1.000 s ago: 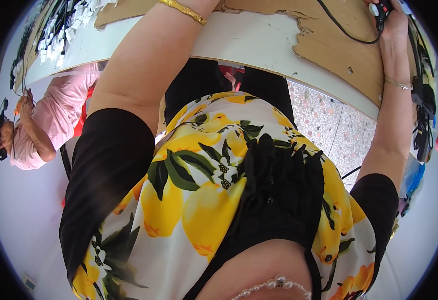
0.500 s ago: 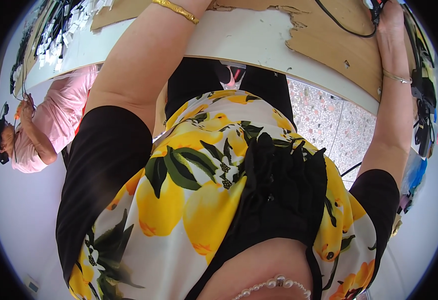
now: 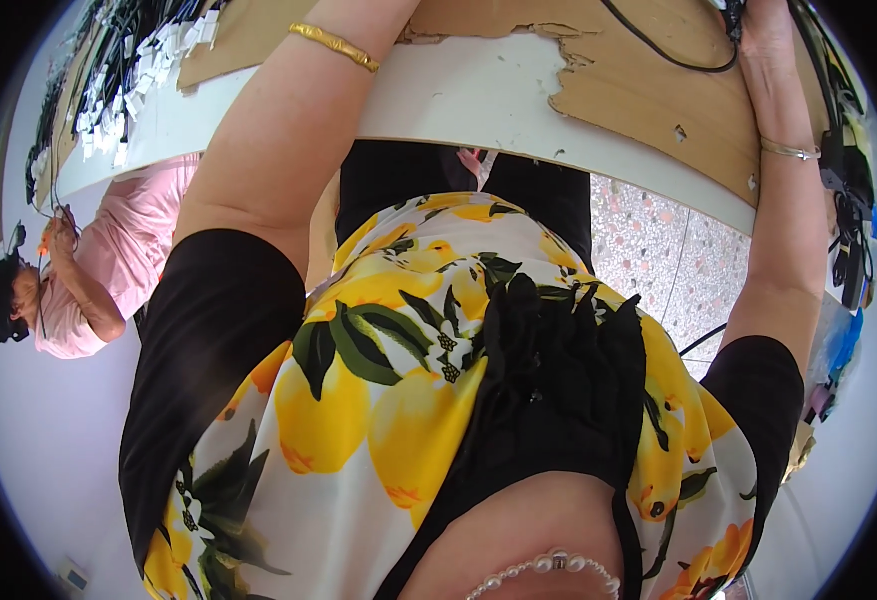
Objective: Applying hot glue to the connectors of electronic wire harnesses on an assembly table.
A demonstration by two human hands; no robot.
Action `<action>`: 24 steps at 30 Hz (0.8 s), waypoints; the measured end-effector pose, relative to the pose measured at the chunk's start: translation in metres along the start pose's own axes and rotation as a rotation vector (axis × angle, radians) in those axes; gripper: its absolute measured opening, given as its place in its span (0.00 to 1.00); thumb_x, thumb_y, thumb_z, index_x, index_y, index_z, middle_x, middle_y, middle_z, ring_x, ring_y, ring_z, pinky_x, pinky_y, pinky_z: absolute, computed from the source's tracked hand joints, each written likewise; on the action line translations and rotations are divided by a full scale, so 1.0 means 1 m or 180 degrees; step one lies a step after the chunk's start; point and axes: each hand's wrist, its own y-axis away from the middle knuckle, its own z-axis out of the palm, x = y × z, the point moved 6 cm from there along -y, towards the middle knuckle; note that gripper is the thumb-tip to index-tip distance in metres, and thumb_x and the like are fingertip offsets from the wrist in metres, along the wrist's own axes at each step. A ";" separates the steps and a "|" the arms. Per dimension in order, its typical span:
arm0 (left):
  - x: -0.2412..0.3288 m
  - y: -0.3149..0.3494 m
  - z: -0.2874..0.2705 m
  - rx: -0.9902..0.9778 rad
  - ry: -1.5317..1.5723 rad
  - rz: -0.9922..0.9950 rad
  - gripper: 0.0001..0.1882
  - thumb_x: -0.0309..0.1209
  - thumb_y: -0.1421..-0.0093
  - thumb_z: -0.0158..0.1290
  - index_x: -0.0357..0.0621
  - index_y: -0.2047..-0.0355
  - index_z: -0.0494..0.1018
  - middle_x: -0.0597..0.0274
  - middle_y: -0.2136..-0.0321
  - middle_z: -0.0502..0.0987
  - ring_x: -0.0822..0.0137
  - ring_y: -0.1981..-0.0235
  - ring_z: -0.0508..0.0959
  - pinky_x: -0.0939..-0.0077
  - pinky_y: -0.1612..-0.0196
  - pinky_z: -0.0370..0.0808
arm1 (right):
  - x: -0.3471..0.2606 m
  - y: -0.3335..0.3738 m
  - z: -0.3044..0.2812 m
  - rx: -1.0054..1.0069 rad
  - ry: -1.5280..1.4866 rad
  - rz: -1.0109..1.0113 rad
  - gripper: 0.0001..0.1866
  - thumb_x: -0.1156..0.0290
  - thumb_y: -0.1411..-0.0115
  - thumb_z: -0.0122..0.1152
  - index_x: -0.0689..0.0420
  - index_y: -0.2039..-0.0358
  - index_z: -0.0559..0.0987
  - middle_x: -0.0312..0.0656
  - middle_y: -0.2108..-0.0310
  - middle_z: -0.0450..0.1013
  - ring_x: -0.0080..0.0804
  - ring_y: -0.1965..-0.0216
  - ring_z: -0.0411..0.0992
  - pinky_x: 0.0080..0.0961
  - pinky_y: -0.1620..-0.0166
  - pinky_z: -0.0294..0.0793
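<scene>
My right hand [image 3: 766,38] is at the upper right corner, cut by the top edge, so its fingers are mostly hidden. Against its inner side is a dark connector-like piece [image 3: 733,18], with a black cable [image 3: 680,66] looping down from there over the cardboard. Whether the fingers grip it does not show. My left forearm [image 3: 293,110], with a gold bangle [image 3: 334,45] on it, reaches up across the table edge. The left hand lies beyond the top of the picture.
Torn brown cardboard [image 3: 648,105] covers part of the white table [image 3: 458,95]. Black cables with white ends [image 3: 148,70] are heaped at the left. More dark cables [image 3: 843,230] hang at the right. A co-worker in a pink top [image 3: 133,235] holds a thin cable at the far left.
The whole view has shifted slightly, with the table lower in it. A white and red bit beside my right hand has gone out of sight. Both arms keep nearly the same pose.
</scene>
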 end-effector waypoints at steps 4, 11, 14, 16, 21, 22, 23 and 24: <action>-0.005 -0.003 0.004 0.0022 0.0441 0.0043 0.17 0.20 0.45 0.49 0.34 0.53 0.66 0.60 0.74 0.76 0.73 0.78 0.74 0.82 0.75 0.74 | -0.004 -0.005 -0.008 -0.0067 -0.0154 0.0041 0.13 0.65 0.40 0.48 0.62 0.63 0.72 0.38 0.74 0.73 0.18 0.85 0.63 0.12 0.84 0.61; -0.004 0.013 0.009 0.0200 0.0461 -0.0113 0.17 0.17 0.48 0.50 0.31 0.56 0.68 0.56 0.69 0.77 0.70 0.73 0.77 0.80 0.69 0.75 | 0.017 -0.010 -0.027 -0.0709 -0.0137 0.0105 0.19 0.65 0.40 0.47 0.67 0.55 0.69 0.40 0.68 0.75 0.16 0.81 0.60 0.11 0.79 0.59; -0.005 0.015 0.012 0.0194 0.0458 -0.0181 0.17 0.17 0.48 0.51 0.31 0.56 0.68 0.56 0.70 0.77 0.71 0.74 0.77 0.81 0.70 0.75 | 0.011 -0.006 -0.027 -0.0738 -0.0017 0.0011 0.22 0.63 0.42 0.49 0.68 0.54 0.68 0.39 0.68 0.75 0.16 0.80 0.60 0.12 0.77 0.59; -0.006 0.015 0.010 0.0237 0.0540 -0.0253 0.16 0.18 0.47 0.51 0.30 0.57 0.68 0.55 0.69 0.77 0.70 0.73 0.77 0.82 0.69 0.76 | 0.008 -0.006 -0.025 -0.0778 -0.0049 -0.0070 0.22 0.63 0.42 0.49 0.68 0.54 0.68 0.39 0.68 0.75 0.16 0.80 0.60 0.11 0.76 0.59; -0.010 0.012 0.010 0.0234 0.0520 -0.0222 0.14 0.17 0.47 0.50 0.30 0.58 0.68 0.56 0.67 0.77 0.70 0.71 0.77 0.81 0.68 0.76 | -0.001 -0.002 -0.018 -0.0959 0.0113 -0.0327 0.23 0.61 0.44 0.51 0.66 0.54 0.70 0.39 0.69 0.75 0.17 0.80 0.59 0.12 0.75 0.58; -0.009 0.012 0.012 0.0230 0.0521 -0.0196 0.14 0.17 0.47 0.50 0.30 0.58 0.68 0.56 0.67 0.77 0.70 0.71 0.77 0.81 0.68 0.76 | -0.004 0.001 -0.017 -0.1088 0.0150 -0.0402 0.23 0.60 0.45 0.52 0.65 0.55 0.70 0.39 0.69 0.75 0.17 0.80 0.59 0.13 0.75 0.58; -0.010 0.013 0.011 0.0263 0.0520 -0.0247 0.14 0.16 0.47 0.50 0.30 0.58 0.69 0.56 0.68 0.77 0.71 0.71 0.77 0.81 0.68 0.76 | -0.008 0.007 -0.011 -0.1104 0.0139 -0.0315 0.25 0.58 0.47 0.53 0.64 0.55 0.71 0.40 0.70 0.75 0.18 0.80 0.59 0.13 0.75 0.59; -0.011 0.013 0.010 0.0297 0.0522 -0.0302 0.14 0.16 0.47 0.50 0.30 0.59 0.69 0.56 0.68 0.77 0.71 0.71 0.77 0.81 0.68 0.76 | -0.009 0.008 -0.010 -0.1122 0.0138 -0.0321 0.25 0.58 0.47 0.53 0.64 0.55 0.71 0.40 0.70 0.75 0.18 0.80 0.59 0.13 0.75 0.59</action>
